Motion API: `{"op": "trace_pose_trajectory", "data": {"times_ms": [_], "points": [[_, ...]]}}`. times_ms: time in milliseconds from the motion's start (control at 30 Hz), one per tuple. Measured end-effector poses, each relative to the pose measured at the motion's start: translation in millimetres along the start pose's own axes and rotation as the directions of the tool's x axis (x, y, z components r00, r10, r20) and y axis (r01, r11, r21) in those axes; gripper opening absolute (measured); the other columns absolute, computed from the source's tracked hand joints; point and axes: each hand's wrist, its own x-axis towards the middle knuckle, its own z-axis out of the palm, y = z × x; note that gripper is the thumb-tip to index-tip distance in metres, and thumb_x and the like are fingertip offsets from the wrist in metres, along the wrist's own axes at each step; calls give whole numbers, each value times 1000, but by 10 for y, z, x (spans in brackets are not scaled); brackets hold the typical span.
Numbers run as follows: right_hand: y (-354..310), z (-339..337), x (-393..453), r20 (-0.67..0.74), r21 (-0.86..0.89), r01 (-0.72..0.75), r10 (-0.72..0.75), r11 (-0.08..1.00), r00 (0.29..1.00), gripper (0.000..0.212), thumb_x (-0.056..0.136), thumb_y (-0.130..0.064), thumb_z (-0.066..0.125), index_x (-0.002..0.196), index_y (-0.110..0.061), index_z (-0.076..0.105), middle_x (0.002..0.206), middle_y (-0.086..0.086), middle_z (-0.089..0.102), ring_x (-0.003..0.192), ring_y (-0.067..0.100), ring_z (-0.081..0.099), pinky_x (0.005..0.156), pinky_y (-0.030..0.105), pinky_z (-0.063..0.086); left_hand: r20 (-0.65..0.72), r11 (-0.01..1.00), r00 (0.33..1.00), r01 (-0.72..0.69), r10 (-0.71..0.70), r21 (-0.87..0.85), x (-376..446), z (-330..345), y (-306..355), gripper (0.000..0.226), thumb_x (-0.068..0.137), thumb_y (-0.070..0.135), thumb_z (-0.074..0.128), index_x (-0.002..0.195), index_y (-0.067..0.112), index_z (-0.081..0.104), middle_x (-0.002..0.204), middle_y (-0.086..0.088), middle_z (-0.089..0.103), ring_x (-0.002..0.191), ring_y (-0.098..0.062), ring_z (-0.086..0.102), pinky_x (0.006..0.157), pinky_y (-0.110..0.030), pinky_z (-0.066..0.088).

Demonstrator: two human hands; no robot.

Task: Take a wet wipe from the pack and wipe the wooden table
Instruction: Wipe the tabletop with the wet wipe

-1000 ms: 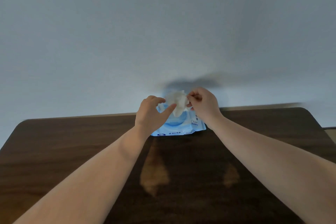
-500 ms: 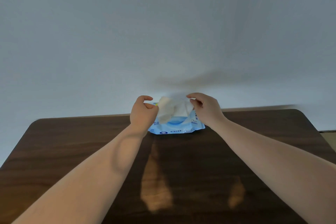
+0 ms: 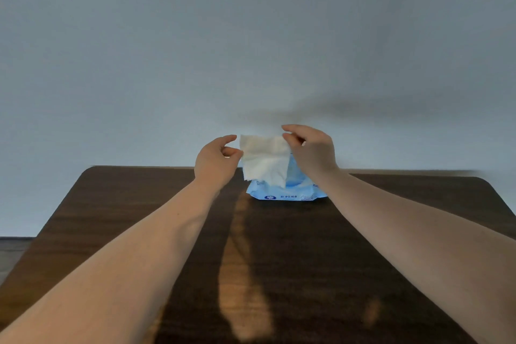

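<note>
A white wet wipe [image 3: 265,160] hangs spread out in the air, held by its top corners. My left hand [image 3: 216,160] pinches its left corner and my right hand [image 3: 312,152] pinches its right corner. Behind and below the wipe a light blue wipe pack [image 3: 290,194] lies at the far middle of the dark wooden table [image 3: 125,218]. The wipe and my right hand hide the pack's upper part and its opening.
A plain grey-blue wall [image 3: 251,50] rises right behind the table's far edge. The table's rounded far corners show at left and right. A strip of floor [image 3: 11,254] is visible past the table's left edge. Both forearms stretch across the tabletop.
The wipe was bunched at the pack's opening; it has come up off the pack and is unfolded flat between both hands, which moved apart and higher.
</note>
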Motion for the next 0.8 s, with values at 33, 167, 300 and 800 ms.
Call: {"op": "trace_pose_trajectory", "data": {"times_ms": [33, 167, 300, 800], "points": [[-44, 72, -10, 6, -26, 44, -44, 999, 999, 24, 92, -16, 59, 114, -15, 69, 112, 4, 70, 104, 21, 61, 88, 17, 39, 0, 999, 1000, 10, -10, 32, -11, -54, -46, 40, 90, 24, 61, 129, 25, 55, 101, 5, 69, 95, -16, 63, 84, -32, 50], [-147, 392, -231, 238, -188, 215, -168, 958, 957, 27, 95, -25, 54, 119, -23, 66, 103, 8, 71, 103, 26, 59, 84, 33, 43, 140, 963, 984, 66, -106, 262, -105, -282, -365, 53, 96, 35, 51, 145, 22, 35, 143, -3, 48, 127, -24, 48, 103, -39, 41], [-56, 740, -677, 591, -176, 402, -230, 899, 773, 28, 96, -24, 52, 122, -22, 64, 116, 7, 68, 106, 25, 60, 89, 33, 45, 279, 855, 930, 65, -239, 515, -281, -496, -779, 66, 97, 44, 44, 151, 20, 15, 157, -5, 25, 144, -28, 20, 114, -46, 27], [77, 1948, -1176, 669, -575, 205, 310, 792, 675, 64, 102, -41, 17, 149, -7, -7, 159, 14, -9, 146, 27, -5, 118, 43, 2, 326, 663, 852, 32, -409, 748, -912, -1096, -1803, 68, 97, 55, 29, 152, 26, 0, 161, 1, -3, 147, -21, -7, 117, -50, 3]]}}
